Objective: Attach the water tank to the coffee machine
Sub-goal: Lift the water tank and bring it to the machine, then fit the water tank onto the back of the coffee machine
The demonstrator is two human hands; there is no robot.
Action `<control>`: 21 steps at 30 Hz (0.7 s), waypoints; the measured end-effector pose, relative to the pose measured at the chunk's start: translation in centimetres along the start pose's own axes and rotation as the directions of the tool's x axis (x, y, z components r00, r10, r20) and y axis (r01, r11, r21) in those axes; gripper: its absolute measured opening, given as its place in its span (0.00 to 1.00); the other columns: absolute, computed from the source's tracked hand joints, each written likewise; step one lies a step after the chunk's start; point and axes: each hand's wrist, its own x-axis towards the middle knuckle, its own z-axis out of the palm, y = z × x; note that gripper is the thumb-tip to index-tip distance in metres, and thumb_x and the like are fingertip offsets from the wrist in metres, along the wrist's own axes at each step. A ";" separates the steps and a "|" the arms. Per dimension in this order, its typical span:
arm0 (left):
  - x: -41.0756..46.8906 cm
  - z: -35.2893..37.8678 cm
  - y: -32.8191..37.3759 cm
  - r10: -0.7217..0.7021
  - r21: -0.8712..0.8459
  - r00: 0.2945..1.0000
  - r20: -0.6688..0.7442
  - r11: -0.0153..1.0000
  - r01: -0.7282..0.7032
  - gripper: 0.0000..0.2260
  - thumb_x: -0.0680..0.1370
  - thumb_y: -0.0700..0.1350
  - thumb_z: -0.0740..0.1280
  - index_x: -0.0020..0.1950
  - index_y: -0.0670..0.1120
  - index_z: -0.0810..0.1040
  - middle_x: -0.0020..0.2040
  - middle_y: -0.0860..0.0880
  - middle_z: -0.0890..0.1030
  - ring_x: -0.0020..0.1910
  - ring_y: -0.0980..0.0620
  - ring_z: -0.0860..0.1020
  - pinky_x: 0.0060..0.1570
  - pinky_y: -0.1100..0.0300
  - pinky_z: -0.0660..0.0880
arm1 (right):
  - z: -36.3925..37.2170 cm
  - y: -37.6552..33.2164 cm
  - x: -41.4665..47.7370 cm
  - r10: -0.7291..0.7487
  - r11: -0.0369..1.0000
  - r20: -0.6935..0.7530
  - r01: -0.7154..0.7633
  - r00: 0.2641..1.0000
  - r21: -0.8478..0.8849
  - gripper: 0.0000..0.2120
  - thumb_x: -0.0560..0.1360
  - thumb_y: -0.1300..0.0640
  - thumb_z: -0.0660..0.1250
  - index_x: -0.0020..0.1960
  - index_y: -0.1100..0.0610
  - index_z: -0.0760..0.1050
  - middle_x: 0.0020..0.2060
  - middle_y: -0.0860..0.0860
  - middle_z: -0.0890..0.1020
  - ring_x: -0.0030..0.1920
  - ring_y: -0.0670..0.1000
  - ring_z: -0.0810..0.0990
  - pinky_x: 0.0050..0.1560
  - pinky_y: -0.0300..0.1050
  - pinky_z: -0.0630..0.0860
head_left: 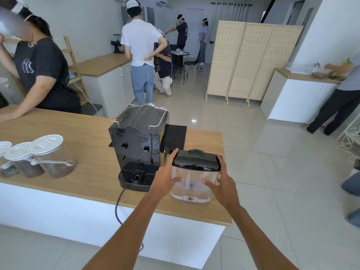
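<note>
My left hand [167, 177] and right hand [222, 184] grip the clear water tank [194, 178], seemingly empty, near the counter [87, 133] edge, beside the coffee machine [136, 145].

A café-style training room is suggested: wooden counters [81, 133] on white bases, a coffee machine [136, 145], jars of coffee grounds [52, 156], a grinder [116, 43], and several people wearing head-mounted cameras.
</note>
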 end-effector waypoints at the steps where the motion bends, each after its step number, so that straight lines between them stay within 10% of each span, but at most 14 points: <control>1: -0.2 -0.2 0.1 0.010 -0.007 1.000 -0.014 1.000 -0.010 0.48 0.72 0.40 0.77 0.80 0.59 0.48 0.57 0.31 0.79 0.28 0.57 0.71 0.51 0.50 0.77 | 0.0 -0.3 -0.1 -0.005 1.000 -0.007 0.005 1.000 0.000 0.49 0.72 0.44 0.75 0.80 0.40 0.45 0.46 0.46 0.76 0.34 0.41 0.71 0.39 0.35 0.71; 9: -0.4 -5.6 -0.8 0.115 -0.046 0.981 -0.155 0.991 -0.124 0.49 0.69 0.44 0.79 0.81 0.57 0.52 0.27 0.50 0.68 0.24 0.56 0.66 0.32 0.61 0.71 | -1.0 -6.7 0.8 -0.080 0.997 -0.038 0.080 0.996 -0.007 0.49 0.73 0.46 0.75 0.81 0.43 0.47 0.42 0.42 0.74 0.33 0.43 0.70 0.41 0.42 0.72; 14: -0.3 -9.9 -2.6 0.152 -0.089 0.966 -0.209 0.981 -0.173 0.48 0.69 0.45 0.79 0.80 0.59 0.55 0.29 0.45 0.70 0.24 0.56 0.62 0.27 0.66 0.66 | 1.2 -10.5 1.4 -0.110 0.994 -0.031 0.111 0.993 0.023 0.49 0.72 0.46 0.76 0.81 0.41 0.46 0.54 0.49 0.84 0.39 0.50 0.77 0.45 0.47 0.77; 21: 0.6 -16.2 -6.8 0.156 -0.186 0.959 -0.238 0.961 -0.202 0.46 0.65 0.51 0.79 0.77 0.66 0.59 0.48 0.49 0.69 0.45 0.51 0.63 0.46 0.56 0.74 | 6.6 -15.8 2.5 -0.095 0.989 -0.057 0.101 0.994 0.106 0.49 0.72 0.48 0.76 0.80 0.40 0.47 0.59 0.48 0.84 0.50 0.54 0.84 0.55 0.53 0.82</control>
